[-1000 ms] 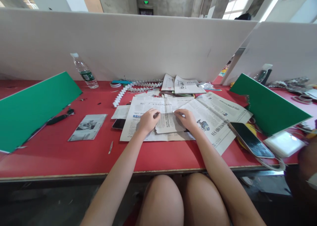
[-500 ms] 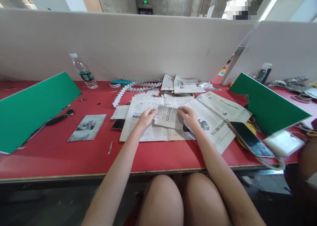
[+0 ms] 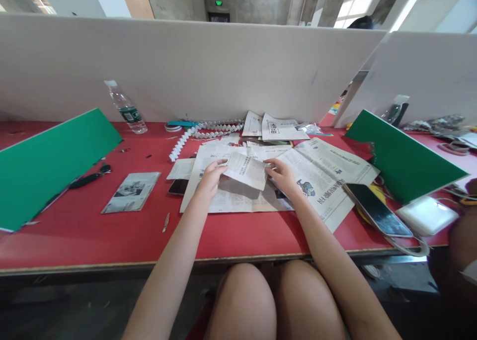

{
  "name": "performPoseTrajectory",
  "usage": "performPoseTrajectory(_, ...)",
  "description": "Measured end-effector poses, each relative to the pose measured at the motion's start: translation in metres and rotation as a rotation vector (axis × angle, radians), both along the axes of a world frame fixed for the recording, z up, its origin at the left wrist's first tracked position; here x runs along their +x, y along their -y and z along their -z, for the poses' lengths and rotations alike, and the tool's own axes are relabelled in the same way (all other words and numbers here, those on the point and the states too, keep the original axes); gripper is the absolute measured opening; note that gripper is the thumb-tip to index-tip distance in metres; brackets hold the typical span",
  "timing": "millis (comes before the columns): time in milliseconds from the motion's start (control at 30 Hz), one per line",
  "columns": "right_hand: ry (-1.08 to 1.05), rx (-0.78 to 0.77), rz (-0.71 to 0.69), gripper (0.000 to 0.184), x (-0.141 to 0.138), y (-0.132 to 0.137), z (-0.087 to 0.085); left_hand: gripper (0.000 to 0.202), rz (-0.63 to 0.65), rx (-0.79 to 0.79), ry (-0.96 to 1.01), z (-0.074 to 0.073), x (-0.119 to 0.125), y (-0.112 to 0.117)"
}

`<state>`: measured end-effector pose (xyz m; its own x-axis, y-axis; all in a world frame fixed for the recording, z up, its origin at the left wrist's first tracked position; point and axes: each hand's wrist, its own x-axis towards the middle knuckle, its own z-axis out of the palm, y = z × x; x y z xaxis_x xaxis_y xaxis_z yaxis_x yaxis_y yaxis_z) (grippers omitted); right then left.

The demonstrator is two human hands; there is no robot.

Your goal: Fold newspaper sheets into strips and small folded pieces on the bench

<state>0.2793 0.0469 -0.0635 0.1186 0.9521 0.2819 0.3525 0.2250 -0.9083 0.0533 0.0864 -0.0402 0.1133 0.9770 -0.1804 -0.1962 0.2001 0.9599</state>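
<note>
A small rectangular piece of newspaper is held between my two hands, tilted and raised over a larger newspaper sheet. My left hand pinches its left end, and my right hand grips the right end with fingers and thumb. The piece casts a shadow on the sheet below. Another opened newspaper with a blue cartoon figure lies to the right, partly beside my right wrist. A folded newspaper piece with a photo rests on the red table to the left.
Green boards stand at the left and right. A water bottle leans near the white partition. A chain of folded white paper and folded newspapers lie behind. A phone and a white box sit right.
The newspaper piece has been lifted and tilted, showing a brighter face. My left hand has shifted slightly left; my right hand has moved only a little.
</note>
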Motion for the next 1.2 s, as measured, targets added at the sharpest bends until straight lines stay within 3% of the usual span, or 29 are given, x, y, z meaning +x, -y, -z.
performPoseTrajectory(167,-0.211,-0.071,0.019,0.030,-0.001,-0.003,0.003,0.018,0.252,-0.239,0.257,-0.001,0.001,0.001)
performPoseTrajectory(467,-0.161,-0.151,-0.131,0.023,-0.009,0.005,-0.008,0.020,0.220,-0.203,0.304,0.002,0.002,0.000)
performPoseTrajectory(833,-0.010,-0.306,-0.251,0.043,-0.015,0.015,-0.018,0.014,0.246,-0.271,0.207,-0.001,0.010,0.006)
performPoseTrajectory(1200,-0.071,-0.338,-0.359,0.051,-0.016,0.014,-0.013,0.024,0.234,-0.200,0.140,0.002,0.010,0.005)
